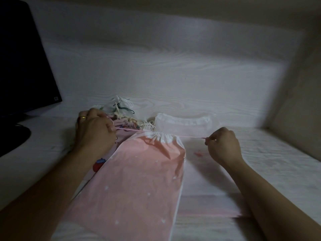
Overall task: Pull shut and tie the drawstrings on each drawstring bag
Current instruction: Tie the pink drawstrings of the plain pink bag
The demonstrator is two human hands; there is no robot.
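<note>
The right hand (223, 145) pinches the right end of the pink drawstring (191, 136) between curled fingertips, and the cord runs taut from there to the bag's mouth. The left hand (94, 132), a ring on one finger, has its fingers curled round the cord's left end; the exact grip is hidden behind the knuckles. Between the two hands the neck of the pink drawstring bag (139, 180) is gathered into tight pleats, while its body lies flat on the white table (269, 162), running toward the near edge.

The step in hand looks like the pulling shut, nearly finished since the mouth is bunched close. The next move likely calls for bringing both ends together over the gather and crossing them into a knot without letting tension slip.

Just beyond the left hand sits a heap of small bags (121, 110) with knotted cords, and a white bag (182, 122) lies behind the neck. A dark monitor (26, 58) stands far left. To the right the tabletop stays open up to the side wall (298, 101).
</note>
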